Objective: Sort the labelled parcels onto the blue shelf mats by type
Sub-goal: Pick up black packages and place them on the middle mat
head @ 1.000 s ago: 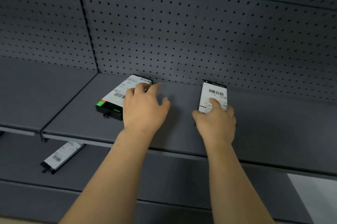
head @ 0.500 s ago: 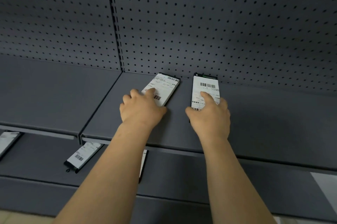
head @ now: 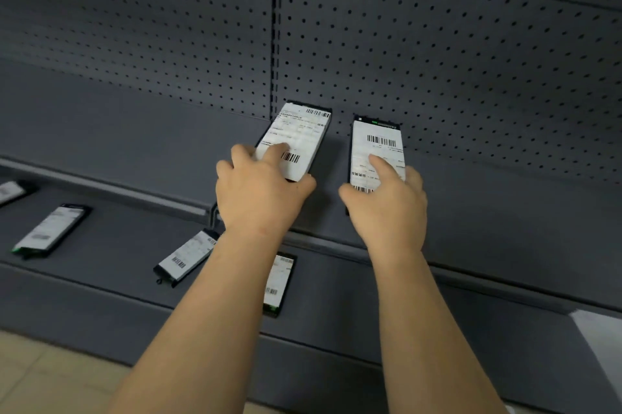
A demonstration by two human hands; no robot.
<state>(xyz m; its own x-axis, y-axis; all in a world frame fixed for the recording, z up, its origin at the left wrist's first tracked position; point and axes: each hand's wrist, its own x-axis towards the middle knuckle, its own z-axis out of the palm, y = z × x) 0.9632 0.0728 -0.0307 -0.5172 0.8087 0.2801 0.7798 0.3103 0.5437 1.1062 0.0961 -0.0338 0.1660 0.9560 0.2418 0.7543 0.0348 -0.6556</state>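
Observation:
Two flat black parcels with white barcode labels lie side by side on the upper dark blue-grey shelf mat [head: 505,221], close to the pegboard back. My left hand [head: 259,201] grips the near end of the left parcel [head: 298,134], which lies slightly slanted: index finger on the label, thumb at the near right corner. My right hand [head: 387,211] holds the near end of the right parcel [head: 377,144], index finger on its label, thumb and other fingers at its sides. A narrow gap separates the two parcels.
On the lower shelf [head: 101,272] lie more labelled parcels: one at far left [head: 10,191], one left [head: 50,232], one [head: 186,257] beside my left forearm, one [head: 279,285] partly behind it. A pegboard wall [head: 437,60] backs the shelf. Tan floor shows bottom left.
My left hand has slid its parcel rightwards along the upper shelf and turned it until it lies beside the right parcel. My right hand has stayed on its parcel.

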